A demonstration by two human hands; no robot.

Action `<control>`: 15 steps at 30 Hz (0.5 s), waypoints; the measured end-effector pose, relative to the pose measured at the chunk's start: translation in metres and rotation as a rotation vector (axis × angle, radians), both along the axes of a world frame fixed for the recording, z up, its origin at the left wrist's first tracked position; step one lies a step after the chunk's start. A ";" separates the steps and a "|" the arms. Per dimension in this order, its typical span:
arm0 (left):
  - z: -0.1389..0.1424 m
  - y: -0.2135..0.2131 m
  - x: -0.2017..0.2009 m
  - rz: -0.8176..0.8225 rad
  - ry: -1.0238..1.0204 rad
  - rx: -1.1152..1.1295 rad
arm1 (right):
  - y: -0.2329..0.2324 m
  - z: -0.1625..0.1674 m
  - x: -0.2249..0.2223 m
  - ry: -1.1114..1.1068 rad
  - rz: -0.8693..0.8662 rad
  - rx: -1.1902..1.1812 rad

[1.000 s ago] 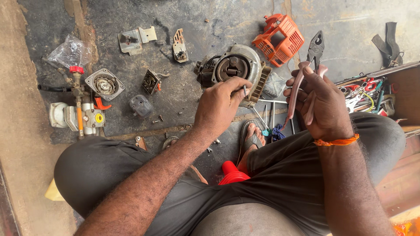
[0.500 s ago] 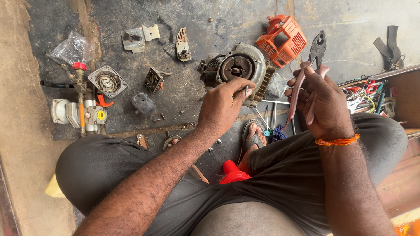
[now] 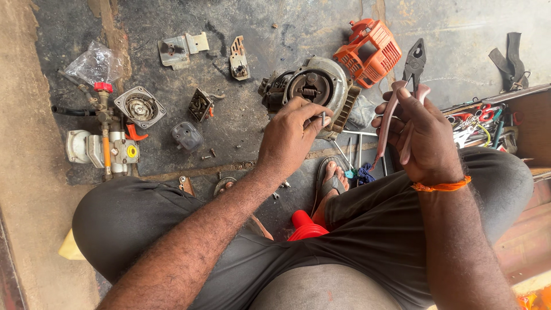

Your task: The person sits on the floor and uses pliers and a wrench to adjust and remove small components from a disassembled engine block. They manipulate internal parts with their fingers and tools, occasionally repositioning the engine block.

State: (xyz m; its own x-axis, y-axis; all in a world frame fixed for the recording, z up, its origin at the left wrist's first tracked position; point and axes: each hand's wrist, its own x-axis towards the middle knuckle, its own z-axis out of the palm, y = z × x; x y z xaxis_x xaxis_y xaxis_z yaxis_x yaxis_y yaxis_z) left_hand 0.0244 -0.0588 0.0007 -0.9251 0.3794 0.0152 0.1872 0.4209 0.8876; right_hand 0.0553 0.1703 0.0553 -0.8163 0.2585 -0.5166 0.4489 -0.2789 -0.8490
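Note:
My left hand (image 3: 290,138) pinches a small metal pin or screw (image 3: 322,118) right at the rim of a grey engine housing (image 3: 313,87) that lies on the dark floor. My right hand (image 3: 416,135) grips a pair of pliers (image 3: 402,95) with pink handles, jaws pointing up and away. An orange plastic engine cover (image 3: 372,50) lies just beyond the housing. I sit cross-legged, with one sandalled foot (image 3: 332,178) below the housing.
Loose engine parts lie at the left: a round recoil part (image 3: 139,107), a small grey cylinder (image 3: 186,136), metal brackets (image 3: 182,49), a carburettor piece (image 3: 201,104), a pump assembly (image 3: 103,146). An open wooden toolbox (image 3: 488,123) stands at the right. A red funnel (image 3: 304,224) sits between my legs.
My left hand has stayed at the housing rim and now shows the small pin between its fingertips. The right hand keeps the pliers raised, barely shifted.

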 end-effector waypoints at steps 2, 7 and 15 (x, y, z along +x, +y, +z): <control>-0.001 0.000 -0.001 -0.008 0.018 -0.016 | -0.003 0.007 0.002 -0.007 0.024 0.022; -0.002 -0.002 -0.002 0.006 0.051 -0.038 | -0.019 0.030 0.030 -0.011 0.088 0.086; -0.003 -0.007 -0.001 0.008 0.107 -0.018 | -0.071 0.031 0.104 -0.037 0.303 -0.554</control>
